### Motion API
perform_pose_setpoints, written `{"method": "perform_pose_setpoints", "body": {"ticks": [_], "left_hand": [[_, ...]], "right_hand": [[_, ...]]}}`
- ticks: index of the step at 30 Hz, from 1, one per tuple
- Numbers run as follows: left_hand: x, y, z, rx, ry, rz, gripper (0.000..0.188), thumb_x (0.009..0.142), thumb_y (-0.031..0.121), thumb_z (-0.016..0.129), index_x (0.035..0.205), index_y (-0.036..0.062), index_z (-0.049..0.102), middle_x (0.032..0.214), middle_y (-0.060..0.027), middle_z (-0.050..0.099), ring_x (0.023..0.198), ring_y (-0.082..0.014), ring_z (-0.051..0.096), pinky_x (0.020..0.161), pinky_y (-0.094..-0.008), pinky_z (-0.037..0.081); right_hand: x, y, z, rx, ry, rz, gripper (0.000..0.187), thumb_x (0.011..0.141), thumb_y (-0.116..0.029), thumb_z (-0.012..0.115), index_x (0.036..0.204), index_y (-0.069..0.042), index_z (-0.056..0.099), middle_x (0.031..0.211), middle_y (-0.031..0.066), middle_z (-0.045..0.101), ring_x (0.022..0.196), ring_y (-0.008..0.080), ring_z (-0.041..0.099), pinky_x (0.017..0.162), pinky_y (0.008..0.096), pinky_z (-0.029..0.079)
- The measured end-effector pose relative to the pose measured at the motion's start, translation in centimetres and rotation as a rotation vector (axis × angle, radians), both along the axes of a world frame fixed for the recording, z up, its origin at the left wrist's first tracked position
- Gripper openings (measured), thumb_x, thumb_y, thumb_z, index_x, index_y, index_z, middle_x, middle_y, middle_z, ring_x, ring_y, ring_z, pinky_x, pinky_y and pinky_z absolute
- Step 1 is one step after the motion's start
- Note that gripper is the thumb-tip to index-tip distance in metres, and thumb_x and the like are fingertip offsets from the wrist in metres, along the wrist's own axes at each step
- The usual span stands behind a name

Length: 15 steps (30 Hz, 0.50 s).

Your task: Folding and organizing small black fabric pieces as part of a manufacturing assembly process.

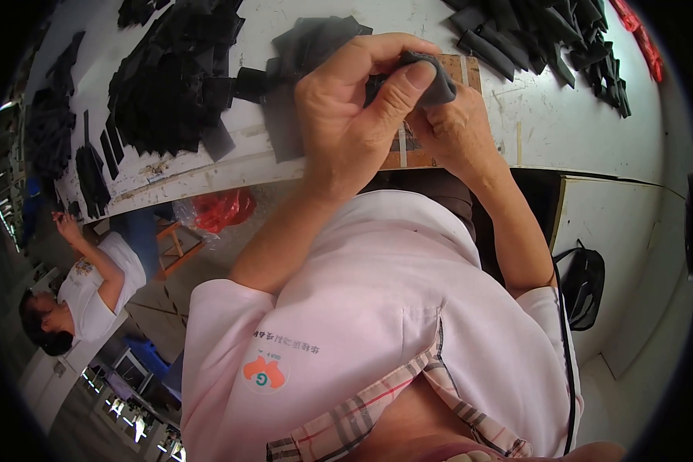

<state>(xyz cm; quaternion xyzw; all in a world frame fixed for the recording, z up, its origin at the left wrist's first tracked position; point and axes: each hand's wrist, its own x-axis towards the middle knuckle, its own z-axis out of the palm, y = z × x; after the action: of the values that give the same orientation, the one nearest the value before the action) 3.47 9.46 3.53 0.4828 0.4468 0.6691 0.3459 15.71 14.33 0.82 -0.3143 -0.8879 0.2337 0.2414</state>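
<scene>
Both hands are raised close together over the near edge of the white table (531, 138). Between the thumb and fingers of my left hand (354, 108) is a dark grey fabric piece (439, 86), folded or curled into a small tube. My right hand (460, 127) is closed against the lower end of the same piece, its fingertips partly hidden by my left thumb. Below the hands lies a brown wooden board (468, 71) with pale strips. Just left of my left hand is a blurred stack of dark fabric pieces (285, 123).
A large heap of black fabric pieces (165, 92) covers the table's left part. Dark tube-like pieces (508, 31) are piled at the far right, near a red bag (639, 38). Another person (104, 277) sits at left beside the table. A black bag (584, 285) hangs at right.
</scene>
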Motion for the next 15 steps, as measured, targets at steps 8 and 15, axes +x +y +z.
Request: {"method": "perform_pose_setpoints", "body": {"ticks": [8, 15], "left_hand": [[-3.5, -1.0, -0.1, 0.097, -0.537, -0.071, 0.016, 0.084, 0.013, 0.050, 0.093, 0.0015, 0.057, 0.091, -0.0139, 0.059, 0.085, -0.0193, 0.057, 0.081, -0.0345, 0.043], [-3.1, -1.2, -0.6, 0.044, -0.400, -0.054, 0.013, 0.083, 0.005, 0.051, 0.092, -0.0017, 0.057, 0.088, -0.0111, 0.060, 0.081, -0.0143, 0.057, 0.079, -0.0292, 0.045]], "right_hand": [[-0.6, 0.8, 2.3, 0.256, 0.029, 0.043, 0.022, 0.070, -0.023, 0.063, 0.071, -0.007, 0.048, 0.065, 0.0042, 0.051, 0.061, 0.0224, 0.055, 0.050, 0.0321, 0.042], [-0.4, 1.3, -0.1, 0.140, 0.131, 0.069, 0.017, 0.071, -0.017, 0.061, 0.070, -0.007, 0.047, 0.061, 0.0050, 0.048, 0.057, 0.0236, 0.053, 0.048, 0.0325, 0.040]]}}
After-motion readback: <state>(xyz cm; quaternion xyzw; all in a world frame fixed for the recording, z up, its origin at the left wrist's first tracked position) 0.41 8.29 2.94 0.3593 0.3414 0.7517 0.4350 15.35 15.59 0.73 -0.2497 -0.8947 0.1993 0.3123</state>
